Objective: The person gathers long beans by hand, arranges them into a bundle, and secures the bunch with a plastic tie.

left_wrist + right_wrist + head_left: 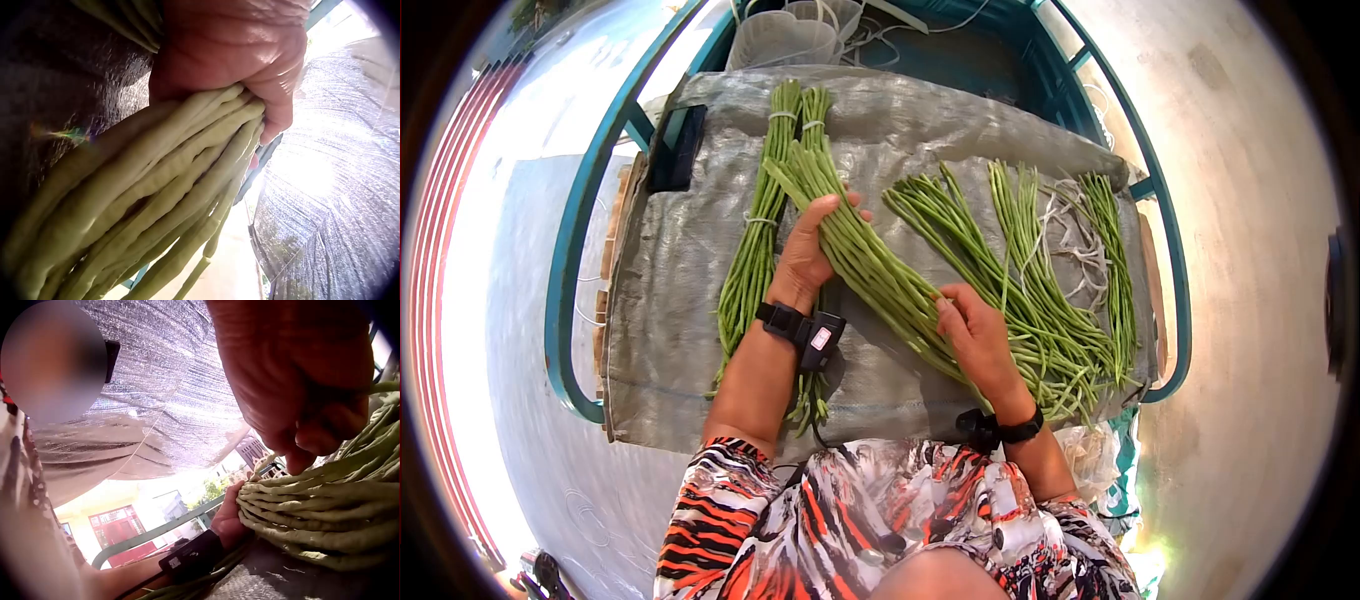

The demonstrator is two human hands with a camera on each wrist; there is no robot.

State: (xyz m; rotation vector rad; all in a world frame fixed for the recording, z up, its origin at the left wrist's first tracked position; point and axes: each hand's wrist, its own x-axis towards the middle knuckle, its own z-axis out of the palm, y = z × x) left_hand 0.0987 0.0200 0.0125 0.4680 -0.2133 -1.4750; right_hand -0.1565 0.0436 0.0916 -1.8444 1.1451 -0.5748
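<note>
My left hand (808,245) grips a thick bundle of long green beans (880,275) near its upper end, thumb across the top. The left wrist view shows the cut ends of the held beans (187,162) at the palm of the hand (228,56). Against the right side of this bundle, lower down, is my right hand (978,340) with curled fingers. In the right wrist view a single long bean (384,386) runs into the curled right hand (300,387), just above the bundle (312,512); its fingertips are partly in shadow.
Two tied bundles of long beans (750,260) lie on the left of the grey sheet (670,340). Loose beans (1040,310) spread at the right, beside white ties (1075,240). A dark phone-like slab (677,148) lies upper left. Teal rails (568,270) border the cart; plastic baskets (785,40) stand behind.
</note>
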